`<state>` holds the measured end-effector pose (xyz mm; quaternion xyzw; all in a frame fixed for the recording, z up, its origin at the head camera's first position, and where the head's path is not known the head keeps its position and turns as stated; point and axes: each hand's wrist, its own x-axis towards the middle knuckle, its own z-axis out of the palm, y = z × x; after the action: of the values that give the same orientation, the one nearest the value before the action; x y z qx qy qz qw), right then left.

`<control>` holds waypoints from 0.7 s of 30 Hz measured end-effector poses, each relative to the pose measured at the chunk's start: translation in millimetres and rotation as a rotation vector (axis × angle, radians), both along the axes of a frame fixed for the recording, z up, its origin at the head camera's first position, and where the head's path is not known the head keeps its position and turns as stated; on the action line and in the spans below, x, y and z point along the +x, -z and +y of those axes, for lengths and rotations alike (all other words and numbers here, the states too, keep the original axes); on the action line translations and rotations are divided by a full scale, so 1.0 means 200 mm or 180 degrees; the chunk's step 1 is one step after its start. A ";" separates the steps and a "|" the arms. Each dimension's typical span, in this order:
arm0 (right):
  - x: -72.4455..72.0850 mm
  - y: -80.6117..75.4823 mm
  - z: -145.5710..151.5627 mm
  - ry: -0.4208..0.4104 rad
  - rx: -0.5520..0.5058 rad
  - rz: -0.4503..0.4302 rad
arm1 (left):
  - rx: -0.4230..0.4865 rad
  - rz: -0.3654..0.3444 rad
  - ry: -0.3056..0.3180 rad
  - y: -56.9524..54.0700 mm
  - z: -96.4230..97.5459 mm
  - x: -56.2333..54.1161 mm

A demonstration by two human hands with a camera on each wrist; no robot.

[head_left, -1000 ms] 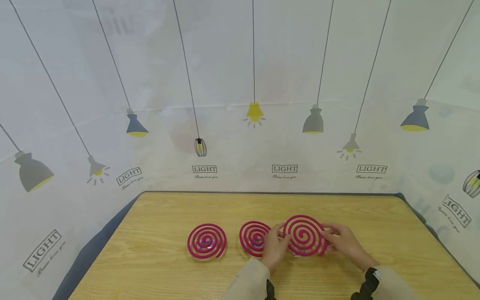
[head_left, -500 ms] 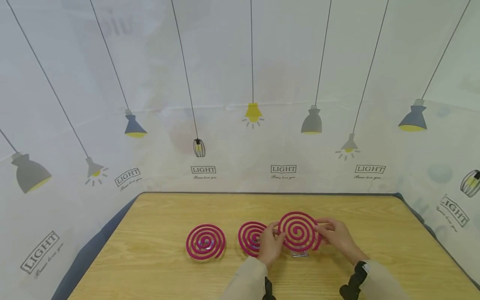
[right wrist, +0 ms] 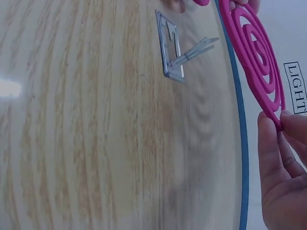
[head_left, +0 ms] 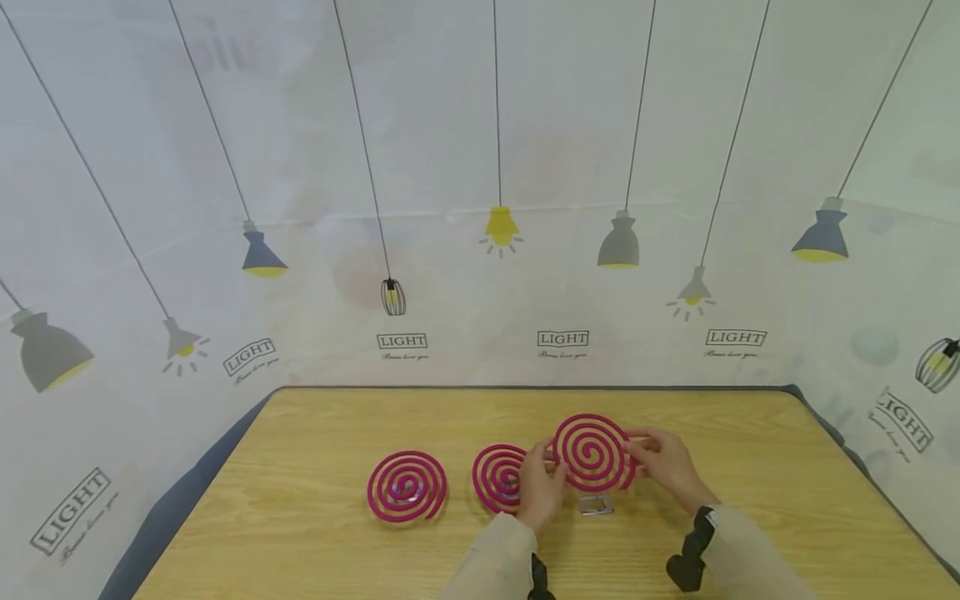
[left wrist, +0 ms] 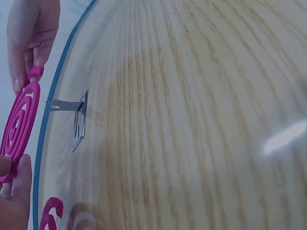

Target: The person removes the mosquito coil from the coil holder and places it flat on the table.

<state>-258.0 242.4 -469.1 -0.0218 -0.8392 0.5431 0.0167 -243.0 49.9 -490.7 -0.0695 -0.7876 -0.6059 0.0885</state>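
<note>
Between both hands a magenta mosquito coil (head_left: pixel 590 452) is raised, its flat spiral tilted toward the head camera. My left hand (head_left: pixel 542 487) pinches its left rim with thumb and fingers, and my right hand (head_left: pixel 666 465) pinches the opposite rim near the outer end. Below the coil, a small metal coil stand (head_left: pixel 596 505) sits on the table; the right wrist view shows its flat frame and upright forked prong (right wrist: pixel 197 50), apart from the coil. A second mosquito coil (head_left: pixel 495 477), partly hidden by my left hand, rests over its own stand.
A third mosquito coil (head_left: pixel 407 487) lies over a stand at the left. The wooden table (head_left: pixel 315 417) has a dark blue edge, with a white lamp-printed curtain (head_left: pixel 465 300) around its back and sides.
Both hands have lifted the held coil up and slightly left, off the metal stand, which now shows fully below it. The head view has shifted slightly; the other two coils stay put.
</note>
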 end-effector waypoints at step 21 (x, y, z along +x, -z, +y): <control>-0.08 0.03 -0.04 -0.0003 0.0280 0.0193 | 0.0036 -0.0060 -0.0346 0.02 0.01 -0.06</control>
<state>-274.0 235.3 -474.1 -0.0042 -0.8614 0.5061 0.0429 -254.3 51.5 -494.2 -0.0205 -0.7875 -0.6052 0.1143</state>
